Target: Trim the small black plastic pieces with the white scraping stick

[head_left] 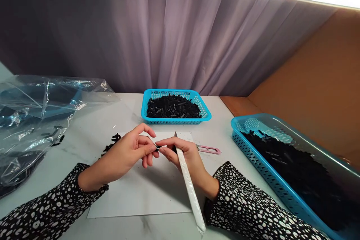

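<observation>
My left hand [126, 153] is closed in a pinch on a small black piece [158, 147], with its other fingers loosely curled. The thumb and forefinger of my right hand [192, 159] meet the same piece from the other side. Lying across my right hand is a knife [189, 185] with a long white wrapped handle; its dark pointed tip sticks up past the forefinger. Both hands are above a white sheet of paper [135, 198]. Loose black pieces [112, 142] lie behind my left wrist, partly hidden by it.
A blue basket [177, 121] of black pieces stands at the back. To the right is a larger blue basket [261, 168], also holding many. A pink-handled tool [209, 149] lies beyond my right hand. Clear plastic bags [42, 108] cover the left side.
</observation>
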{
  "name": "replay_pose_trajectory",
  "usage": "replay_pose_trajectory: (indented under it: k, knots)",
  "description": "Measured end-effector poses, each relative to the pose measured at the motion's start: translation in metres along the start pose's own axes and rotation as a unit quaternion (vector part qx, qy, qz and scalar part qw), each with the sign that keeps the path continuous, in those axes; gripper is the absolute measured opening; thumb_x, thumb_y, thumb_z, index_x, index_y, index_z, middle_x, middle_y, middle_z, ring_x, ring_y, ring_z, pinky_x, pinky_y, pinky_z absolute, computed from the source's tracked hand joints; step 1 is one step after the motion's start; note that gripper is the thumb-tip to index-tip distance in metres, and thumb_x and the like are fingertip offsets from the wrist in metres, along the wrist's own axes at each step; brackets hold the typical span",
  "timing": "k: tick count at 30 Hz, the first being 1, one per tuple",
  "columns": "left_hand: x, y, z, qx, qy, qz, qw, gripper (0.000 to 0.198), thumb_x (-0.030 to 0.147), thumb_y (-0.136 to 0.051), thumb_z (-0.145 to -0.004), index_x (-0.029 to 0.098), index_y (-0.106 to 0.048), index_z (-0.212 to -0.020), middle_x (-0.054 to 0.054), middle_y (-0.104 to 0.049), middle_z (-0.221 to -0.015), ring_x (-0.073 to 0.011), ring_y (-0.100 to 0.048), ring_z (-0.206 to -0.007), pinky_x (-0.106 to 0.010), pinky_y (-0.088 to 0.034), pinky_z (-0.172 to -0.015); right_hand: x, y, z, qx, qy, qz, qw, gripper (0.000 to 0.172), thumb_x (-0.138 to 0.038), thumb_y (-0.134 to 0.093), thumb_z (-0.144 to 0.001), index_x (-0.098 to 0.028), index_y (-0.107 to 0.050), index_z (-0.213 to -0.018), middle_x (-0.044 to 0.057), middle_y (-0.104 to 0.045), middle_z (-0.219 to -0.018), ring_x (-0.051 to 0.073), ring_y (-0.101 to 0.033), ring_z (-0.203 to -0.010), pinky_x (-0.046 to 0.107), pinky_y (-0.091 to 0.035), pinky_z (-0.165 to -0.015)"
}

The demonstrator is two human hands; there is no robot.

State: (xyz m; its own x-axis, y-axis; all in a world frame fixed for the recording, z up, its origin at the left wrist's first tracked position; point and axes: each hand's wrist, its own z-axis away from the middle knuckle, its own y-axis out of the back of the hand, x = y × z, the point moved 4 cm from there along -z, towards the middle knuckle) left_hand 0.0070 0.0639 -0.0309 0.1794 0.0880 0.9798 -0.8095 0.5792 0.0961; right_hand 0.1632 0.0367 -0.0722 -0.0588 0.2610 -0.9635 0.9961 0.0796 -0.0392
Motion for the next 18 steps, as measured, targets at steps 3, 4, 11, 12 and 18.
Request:
replay_pose_trajectory:
  k: [3,4,11,12,18]
  knots:
    - [0.000,-0.001,0.001,-0.009,-0.010,0.015,1.000,0.021,0.037,-0.066,-0.089,0.023,-0.052,-0.096,0.003,-0.066,-0.061,-0.0173,-0.066,-0.063,-0.026,-0.049,-0.053,-0.004,0.000,0.001,0.000,0.015,0.006,1.000,0.014,-0.034,-0.071,-0.087,-0.023,-0.079,-0.089,0.000,-0.068,-0.066,0.014,-0.051,-0.056,0.029,-0.044,-0.056]
    - [0.000,-0.002,0.001,-0.012,-0.012,0.017,1.000,0.021,0.036,-0.066,-0.089,0.023,-0.052,-0.096,0.003,-0.066,-0.061,-0.0173,-0.066,-0.063,-0.026,-0.049,-0.053,-0.004,-0.001,0.001,0.001,0.015,0.002,1.000,0.013,-0.033,-0.070,-0.088,-0.023,-0.078,-0.089,0.000,-0.066,-0.064,0.013,-0.050,-0.055,0.029,-0.043,-0.056]
    - [0.007,-0.001,0.006,-0.023,-0.021,-0.017,0.999,0.017,0.022,-0.063,-0.088,0.022,-0.058,-0.105,-0.001,-0.071,-0.083,-0.0154,-0.068,-0.068,-0.029,-0.056,-0.064,-0.003,0.002,0.002,0.019,0.005,-0.016,1.000,0.011,-0.033,-0.072,-0.086,-0.023,-0.076,-0.085,-0.003,-0.059,-0.060,0.012,-0.047,-0.053,0.028,-0.040,-0.054]
    - [0.008,-0.001,0.007,-0.022,-0.028,-0.029,0.999,0.018,0.020,-0.061,-0.088,0.022,-0.059,-0.106,-0.002,-0.072,-0.086,-0.0160,-0.069,-0.071,-0.030,-0.057,-0.067,-0.002,0.002,0.001,0.025,0.001,-0.015,1.000,0.013,-0.035,-0.073,-0.085,-0.023,-0.075,-0.084,-0.003,-0.059,-0.061,0.013,-0.046,-0.054,0.028,-0.040,-0.054]
    - [0.014,0.007,0.007,0.022,-0.041,-0.081,0.996,0.015,0.019,-0.055,-0.089,0.022,-0.061,-0.103,-0.002,-0.069,-0.091,-0.0180,-0.074,-0.076,-0.033,-0.058,-0.074,0.009,0.002,0.001,0.043,-0.073,-0.093,0.992,0.037,-0.055,-0.075,-0.080,-0.019,-0.068,-0.076,-0.007,-0.043,-0.051,0.009,-0.032,-0.046,0.024,-0.024,-0.042]
